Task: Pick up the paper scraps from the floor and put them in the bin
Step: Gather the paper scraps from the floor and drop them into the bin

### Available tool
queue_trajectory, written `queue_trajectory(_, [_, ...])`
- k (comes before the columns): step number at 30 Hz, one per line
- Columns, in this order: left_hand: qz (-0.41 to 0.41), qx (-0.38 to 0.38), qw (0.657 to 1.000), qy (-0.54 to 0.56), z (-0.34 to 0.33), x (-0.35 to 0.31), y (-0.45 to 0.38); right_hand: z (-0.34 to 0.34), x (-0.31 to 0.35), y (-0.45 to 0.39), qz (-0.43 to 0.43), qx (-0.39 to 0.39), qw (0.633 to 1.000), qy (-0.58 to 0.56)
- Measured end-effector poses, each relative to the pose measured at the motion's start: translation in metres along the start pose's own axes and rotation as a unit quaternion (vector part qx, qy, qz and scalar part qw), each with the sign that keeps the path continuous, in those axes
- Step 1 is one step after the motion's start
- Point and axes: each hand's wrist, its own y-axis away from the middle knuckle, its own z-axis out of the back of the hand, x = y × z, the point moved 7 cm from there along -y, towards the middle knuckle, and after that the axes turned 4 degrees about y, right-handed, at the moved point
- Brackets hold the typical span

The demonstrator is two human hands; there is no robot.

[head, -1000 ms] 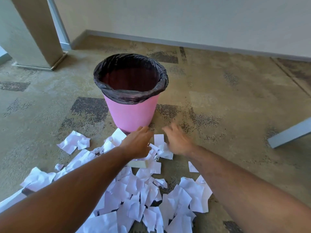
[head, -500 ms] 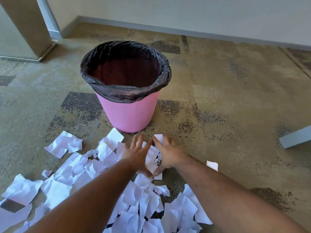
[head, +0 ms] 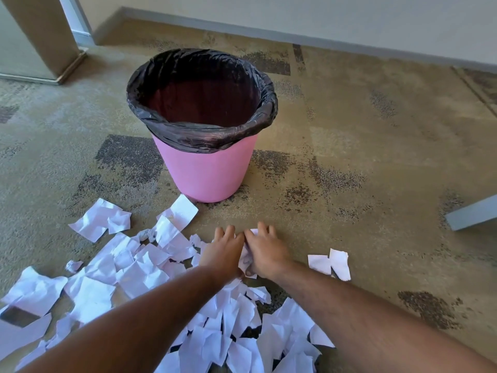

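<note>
A pink bin [head: 205,170] lined with a black bag [head: 215,134] stands on the carpet, and its inside looks dark with no paper visible. Several white paper scraps [head: 134,270] lie spread on the floor in front of it. My left hand [head: 222,251] and my right hand [head: 265,250] are side by side on the carpet just below the bin. Both have their fingers curled around a small bunch of scraps [head: 246,261] squeezed between them. Part of that bunch is hidden under my palms.
Two loose scraps [head: 329,263] lie right of my right hand. A grey board end [head: 470,214] lies on the carpet at the far right. A beige column base [head: 45,41] stands at the back left. A wall with a grey skirting runs along the back.
My hands went from reaching flat over the scraps to closing together and bunching paper between them. The view has moved closer to the bin.
</note>
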Motion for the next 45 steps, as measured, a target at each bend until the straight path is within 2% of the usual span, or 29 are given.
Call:
queue_trajectory(3, [-0.013, -0.008, 1.000, 0.018, 0.001, -0.006, 0.008, -0.006, 0.003, 0.016, -0.010, -0.041, 0.997, -0.067])
queue_trajectory(9, [-0.011, -0.008, 0.998, 0.063, 0.018, -0.009, 0.019, -0.002, 0.014, 0.030, -0.035, -0.041, 0.986, -0.160])
queue_trajectory(16, [-0.011, -0.061, 0.990, 0.124, 0.058, -0.010, 0.028, 0.028, 0.013, 0.034, -0.057, -0.058, 0.981, -0.178])
queue_trajectory(23, [-0.033, -0.119, 0.988, 0.097, 0.116, -0.024, 0.033, 0.094, 0.009, 0.054, -0.035, -0.102, 0.975, -0.193])
queue_trajectory(26, [-0.046, -0.159, 0.982, 0.089, 0.147, -0.030, 0.038, 0.132, 0.010, 0.065, -0.016, -0.146, 0.973, -0.180])
queue_trajectory(30, [-0.067, -0.245, 0.962, 0.101, 0.202, -0.034, 0.048, 0.186, 0.014, 0.068, 0.005, -0.209, 0.968, -0.140])
queue_trajectory(34, [-0.077, -0.343, 0.927, 0.132, 0.266, -0.038, 0.063, 0.246, 0.023, 0.077, 0.038, -0.283, 0.951, -0.118])
queue_trajectory(38, [-0.080, -0.406, 0.902, 0.122, 0.322, -0.032, 0.069, 0.303, 0.032, 0.075, 0.042, -0.373, 0.925, -0.064])
queue_trajectory(45, [-0.066, -0.476, 0.870, 0.105, 0.379, -0.003, 0.055, 0.359, 0.055, 0.046, 0.067, -0.441, 0.890, -0.100])
